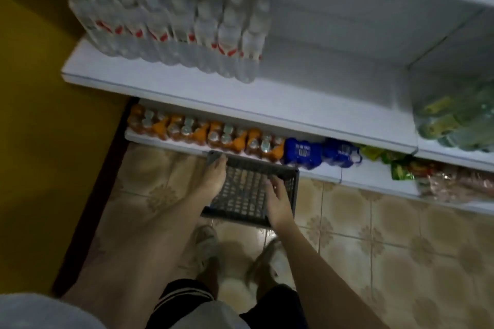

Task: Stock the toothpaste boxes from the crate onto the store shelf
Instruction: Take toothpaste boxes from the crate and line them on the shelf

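A dark plastic lattice crate (248,168) sits low over the tiled floor, right in front of the bottom shelf. Its mesh bottom shows through and I see no toothpaste boxes in it or anywhere else. My left hand (213,179) lies along the crate's left rim with the fingertips at the far left corner, gripping it. My right hand (278,195) is at the crate's right side, fingers curled down over it. A bare stretch of the white middle shelf (334,80) lies above. The picture is blurred.
Shrink-wrapped water bottles (165,24) fill the middle shelf's left part, and green-labelled bottles (454,120) its right. The bottom shelf holds orange drink bottles (200,133), blue packs (304,153) and snack bags (401,168). A yellow wall (40,115) stands left. My shoes (205,246) stand behind the crate.
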